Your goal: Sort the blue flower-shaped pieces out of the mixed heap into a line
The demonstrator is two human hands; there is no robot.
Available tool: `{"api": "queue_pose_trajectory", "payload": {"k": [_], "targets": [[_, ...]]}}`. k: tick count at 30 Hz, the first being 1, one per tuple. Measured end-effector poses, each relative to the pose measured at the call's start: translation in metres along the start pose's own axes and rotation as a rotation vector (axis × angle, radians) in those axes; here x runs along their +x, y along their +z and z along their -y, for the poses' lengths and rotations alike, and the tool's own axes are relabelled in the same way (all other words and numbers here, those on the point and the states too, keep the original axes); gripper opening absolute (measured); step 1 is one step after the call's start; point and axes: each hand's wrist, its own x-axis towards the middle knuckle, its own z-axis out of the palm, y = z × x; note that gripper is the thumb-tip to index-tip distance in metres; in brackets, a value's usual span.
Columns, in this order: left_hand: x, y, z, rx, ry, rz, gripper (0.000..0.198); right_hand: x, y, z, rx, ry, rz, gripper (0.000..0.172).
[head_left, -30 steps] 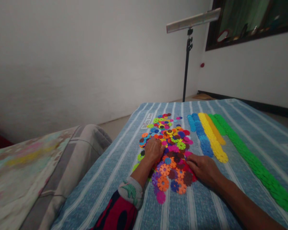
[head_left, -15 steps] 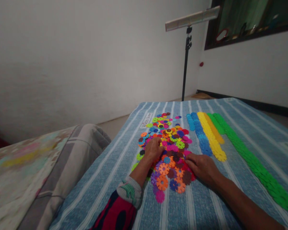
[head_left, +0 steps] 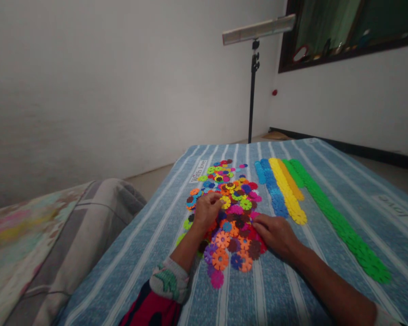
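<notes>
A loose pile of flower-shaped plastic discs (head_left: 222,240) in many colours lies on the striped cloth. Over its left side, my left hand (head_left: 206,212) pinches a yellow flower disc (head_left: 225,202) between thumb and fingertips. My right hand (head_left: 277,232) rests at the pile's right edge, thumb and fingers pressed together beside pink and red discs; whatever is between them is too small to make out. To the right, overlapping discs form sorted rows: a blue row (head_left: 275,194), a yellow row (head_left: 287,192), an orange-yellow row (head_left: 291,179) and a long green row (head_left: 340,217).
The blue striped cloth (head_left: 139,253) covers the table. At the left stands a surface with a grey and floral cover (head_left: 98,217). Behind the table rise a black lamp stand (head_left: 252,99) and a white wall (head_left: 122,81). A dark-framed window (head_left: 347,31) is at upper right.
My left hand has lifted slightly from the pile, and a yellow disc now shows at its fingertips. My right hand stays at the pile's edge. The whole view has shifted a little.
</notes>
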Motion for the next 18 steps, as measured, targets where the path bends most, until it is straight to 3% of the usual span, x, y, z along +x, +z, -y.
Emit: {"api": "queue_pose_trajectory", "payload": {"k": [5, 11, 14, 18], "targets": [[-0.021, 0.016, -0.025, -0.266, -0.024, 0.243, 0.021, 0.003, 0.002, 0.008, 0.476, 0.132, -0.156, 0.03], [-0.036, 0.027, -0.038, -0.284, 0.009, 0.373, 0.02, 0.007, 0.0, 0.007, 0.678, 0.209, -0.13, 0.029], [-0.034, 0.025, -0.035, -0.235, 0.052, 0.362, 0.021, 0.007, -0.025, -0.001, 0.613, 0.191, -0.063, 0.028], [-0.023, 0.014, -0.029, 0.05, 0.171, 0.163, 0.019, 0.004, -0.079, -0.027, 0.283, 0.175, -0.042, 0.028]]}}
